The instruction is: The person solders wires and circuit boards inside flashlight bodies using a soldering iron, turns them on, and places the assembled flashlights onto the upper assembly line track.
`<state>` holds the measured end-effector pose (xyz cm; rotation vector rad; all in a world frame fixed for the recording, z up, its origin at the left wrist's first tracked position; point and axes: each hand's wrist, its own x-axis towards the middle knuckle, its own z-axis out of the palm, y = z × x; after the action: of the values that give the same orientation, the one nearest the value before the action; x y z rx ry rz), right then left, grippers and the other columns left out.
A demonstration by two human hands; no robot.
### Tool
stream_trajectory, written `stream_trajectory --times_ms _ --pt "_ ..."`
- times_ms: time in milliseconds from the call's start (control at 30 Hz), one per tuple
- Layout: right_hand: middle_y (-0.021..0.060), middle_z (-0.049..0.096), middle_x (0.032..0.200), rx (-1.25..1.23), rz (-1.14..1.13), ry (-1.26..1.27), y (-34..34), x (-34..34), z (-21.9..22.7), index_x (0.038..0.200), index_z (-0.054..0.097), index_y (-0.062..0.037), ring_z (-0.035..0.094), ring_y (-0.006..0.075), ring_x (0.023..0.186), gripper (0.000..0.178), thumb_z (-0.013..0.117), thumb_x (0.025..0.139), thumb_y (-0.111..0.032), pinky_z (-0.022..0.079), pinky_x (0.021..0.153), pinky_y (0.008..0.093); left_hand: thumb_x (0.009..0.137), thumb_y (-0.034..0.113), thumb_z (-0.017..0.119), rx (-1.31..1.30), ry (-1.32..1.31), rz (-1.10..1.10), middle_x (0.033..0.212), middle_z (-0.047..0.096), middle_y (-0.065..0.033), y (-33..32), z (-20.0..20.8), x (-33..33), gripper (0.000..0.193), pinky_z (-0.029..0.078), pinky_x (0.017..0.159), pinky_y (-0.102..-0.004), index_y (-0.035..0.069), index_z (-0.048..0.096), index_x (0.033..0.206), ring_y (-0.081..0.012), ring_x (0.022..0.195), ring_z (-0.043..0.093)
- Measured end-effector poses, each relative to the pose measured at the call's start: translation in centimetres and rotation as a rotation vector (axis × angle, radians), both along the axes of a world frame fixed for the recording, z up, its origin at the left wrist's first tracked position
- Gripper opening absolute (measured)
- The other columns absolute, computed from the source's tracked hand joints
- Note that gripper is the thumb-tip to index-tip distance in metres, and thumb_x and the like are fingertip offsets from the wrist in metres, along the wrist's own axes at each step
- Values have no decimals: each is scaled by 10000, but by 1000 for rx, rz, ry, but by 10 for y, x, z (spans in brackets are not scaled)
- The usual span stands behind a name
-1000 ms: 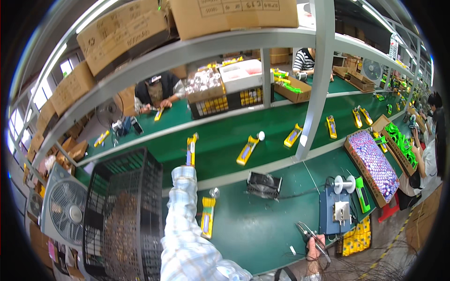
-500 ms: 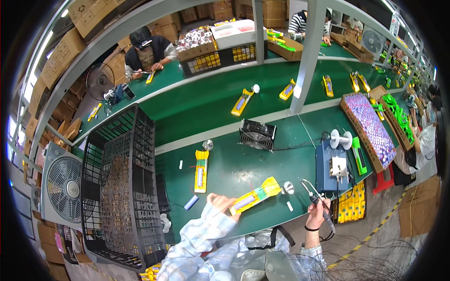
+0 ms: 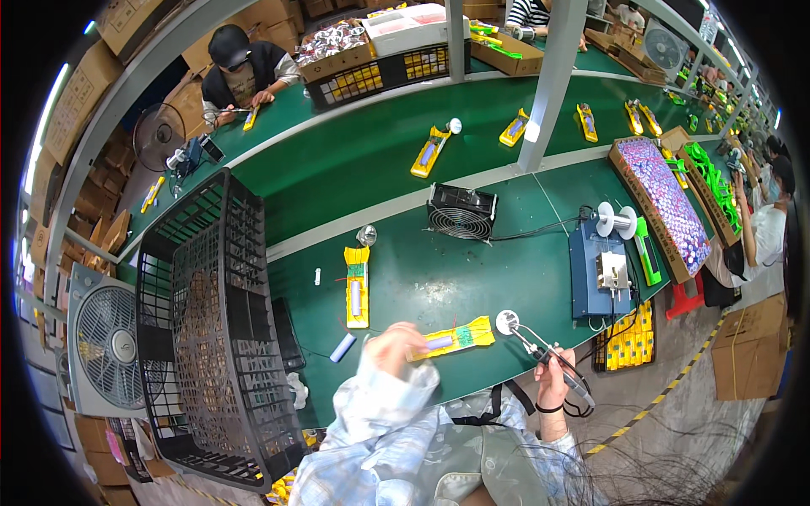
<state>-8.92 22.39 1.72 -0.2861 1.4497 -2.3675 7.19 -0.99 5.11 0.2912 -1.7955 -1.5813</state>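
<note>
My right hand (image 3: 554, 381) is closed round a soldering iron (image 3: 541, 354) with a dark cable. The iron's metal front end is beside a small round silver lamp reflector (image 3: 506, 322). My left hand (image 3: 395, 347), blurred by motion, is at the left end of a yellow flashlight housing (image 3: 479, 331); whether it grips the housing is unclear. Inside that housing lie a lilac battery cell (image 3: 440, 342) and a green circuit board. To the left, another open yellow housing (image 3: 357, 263) holds a cell, with a reflector at its top. A loose lilac cell (image 3: 342, 347) rests near my left hand.
A black crate (image 3: 228, 337) stands at the left, beside a grey fan (image 3: 118, 341). At the bench's back is a small black fan (image 3: 461, 212). A blue soldering station (image 3: 598, 270) with a solder spool (image 3: 616, 221) stands right. A co-worker (image 3: 240, 80) works across the belt.
My right hand has brought the soldering iron left to the reflector. The yellow housing has turned to lie more level. My left hand has shifted at its end, and the whole view has moved slightly.
</note>
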Motion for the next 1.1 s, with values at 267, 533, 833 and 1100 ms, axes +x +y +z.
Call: stream_trajectory --times_ms 267,533,833,1100 --pt "60 444 791 -13 10 8 -6 2 7 809 362 -67 472 124 575 150 512 803 -63 396 460 219 714 137 592 -795 -544 371 737 577 -11 20 -29 -43 130 319 829 -382 91 612 834 -176 781 526" --pt "48 424 755 125 57 25 -12 7 2 784 357 -69 451 110 551 169 512 816 -126 381 449 212 711 177 621 -516 -508 83 846 613 26 15 -43 -44 59 215 963 -431 156 640 763 -142 960 511" --pt "63 451 757 195 168 69 -15 6 8 793 368 -49 437 103 536 174 542 795 -60 374 468 216 583 172 712 -492 -489 -12 798 616 52 15 -45 -43 108 154 1000 -486 157 608 608 -109 841 558" --pt "54 560 698 527 143 198 -9 9 -7 693 450 -37 493 99 577 204 654 692 -49 401 534 230 565 135 737 -573 -373 -5 799 617 51 11 -56 -45 172 173 999 -492 158 578 628 -117 774 571"
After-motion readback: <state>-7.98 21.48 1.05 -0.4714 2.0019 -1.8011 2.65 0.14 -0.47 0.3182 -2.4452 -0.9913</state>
